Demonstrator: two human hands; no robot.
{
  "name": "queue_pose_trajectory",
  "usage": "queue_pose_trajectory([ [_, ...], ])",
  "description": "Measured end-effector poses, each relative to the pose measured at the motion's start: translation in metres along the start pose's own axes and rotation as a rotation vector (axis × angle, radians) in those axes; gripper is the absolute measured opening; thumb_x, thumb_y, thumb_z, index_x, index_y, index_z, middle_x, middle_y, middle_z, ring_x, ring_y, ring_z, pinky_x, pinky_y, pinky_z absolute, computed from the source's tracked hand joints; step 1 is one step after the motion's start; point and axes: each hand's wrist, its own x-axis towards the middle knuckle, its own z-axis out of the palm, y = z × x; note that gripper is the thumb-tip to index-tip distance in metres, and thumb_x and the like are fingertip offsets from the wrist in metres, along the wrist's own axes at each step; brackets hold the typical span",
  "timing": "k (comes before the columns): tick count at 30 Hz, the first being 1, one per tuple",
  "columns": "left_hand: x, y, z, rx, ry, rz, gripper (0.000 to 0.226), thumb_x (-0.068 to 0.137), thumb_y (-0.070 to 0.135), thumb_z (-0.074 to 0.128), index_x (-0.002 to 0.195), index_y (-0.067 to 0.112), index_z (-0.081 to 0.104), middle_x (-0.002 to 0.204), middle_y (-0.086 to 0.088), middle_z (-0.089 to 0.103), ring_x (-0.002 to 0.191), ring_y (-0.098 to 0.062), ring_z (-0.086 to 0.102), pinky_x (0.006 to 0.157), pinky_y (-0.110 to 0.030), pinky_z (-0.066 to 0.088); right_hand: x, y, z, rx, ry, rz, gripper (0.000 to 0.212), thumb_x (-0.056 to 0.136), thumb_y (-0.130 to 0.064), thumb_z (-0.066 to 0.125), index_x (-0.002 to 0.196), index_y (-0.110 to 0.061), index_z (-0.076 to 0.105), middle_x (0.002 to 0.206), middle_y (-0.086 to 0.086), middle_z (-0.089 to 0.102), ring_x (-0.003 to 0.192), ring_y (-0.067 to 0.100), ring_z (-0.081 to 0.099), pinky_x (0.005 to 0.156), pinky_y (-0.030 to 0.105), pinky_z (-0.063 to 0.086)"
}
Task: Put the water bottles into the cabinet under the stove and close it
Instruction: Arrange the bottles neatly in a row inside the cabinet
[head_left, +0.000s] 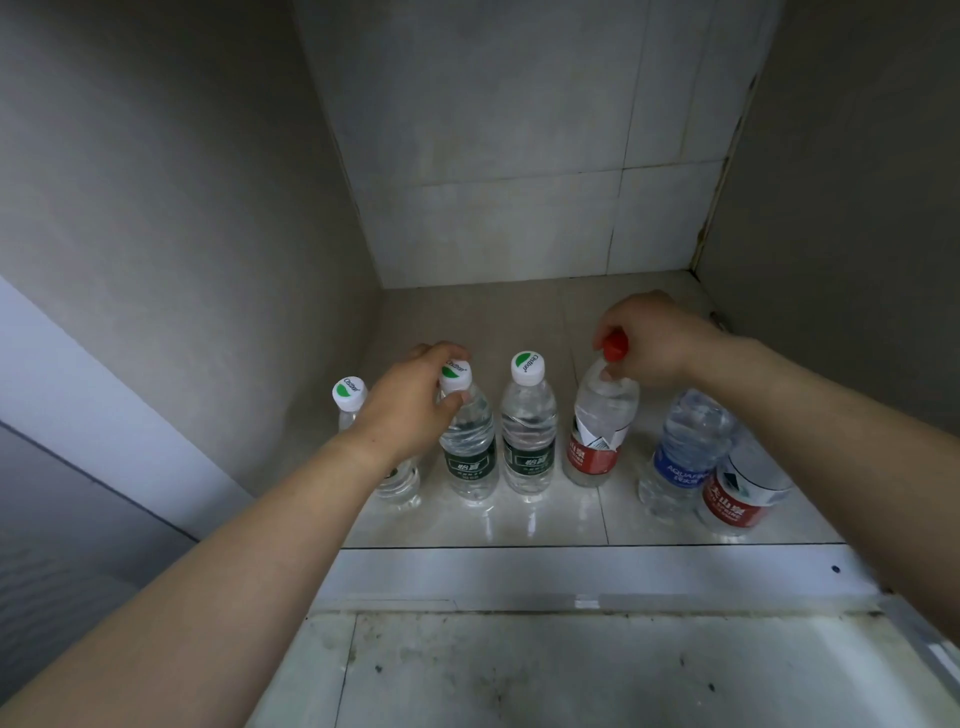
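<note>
Several water bottles stand in a row on the tiled cabinet floor. My left hand grips the neck of a green-labelled bottle with a white cap. Left of it, another green-labelled bottle is partly hidden by my wrist. A third green-labelled bottle stands free in the middle. My right hand holds the red cap of a red-labelled bottle, which tilts a little. Under my right forearm stand a blue-labelled bottle and a second red-labelled bottle, their caps hidden.
The cabinet has grey side walls and a tiled back wall. A pale sill runs along its front edge, with stained floor tiles below. The open door shows at the left.
</note>
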Motion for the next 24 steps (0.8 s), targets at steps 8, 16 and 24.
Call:
queue_pose_trajectory([
  [8, 0.0, 0.003, 0.001, 0.004, -0.005, -0.012, 0.04, 0.085, 0.014, 0.062, 0.122, 0.021, 0.051, 0.122, -0.006, 0.054, 0.099, -0.024, 0.058, 0.082, -0.031, 0.047, -0.009, 0.01, -0.003, -0.028, -0.06, -0.05, 0.036, 0.074, -0.006, 0.073, 0.108, -0.014, 0.066, 0.116, 0.005, 0.062, 0.106, 0.021, 0.056, 0.08, 0.022, 0.039],
  [16, -0.003, 0.004, 0.002, -0.004, -0.005, -0.042, 0.04, 0.086, 0.017, 0.061, 0.123, 0.024, 0.05, 0.122, -0.005, 0.053, 0.101, -0.023, 0.058, 0.085, -0.034, 0.048, -0.009, -0.007, -0.014, -0.05, -0.153, -0.088, 0.05, 0.075, -0.024, 0.075, 0.121, -0.017, 0.057, 0.117, 0.001, 0.059, 0.098, 0.016, 0.055, 0.081, 0.024, 0.042],
  [24, 0.0, 0.005, 0.004, -0.02, 0.011, -0.063, 0.037, 0.084, 0.016, 0.065, 0.118, 0.023, 0.053, 0.116, -0.004, 0.057, 0.097, -0.023, 0.058, 0.082, -0.033, 0.048, 0.007, -0.051, 0.023, 0.197, -0.055, -0.257, 0.044, 0.078, -0.02, 0.072, 0.12, -0.018, 0.059, 0.118, 0.005, 0.063, 0.105, 0.022, 0.059, 0.09, 0.034, 0.048],
])
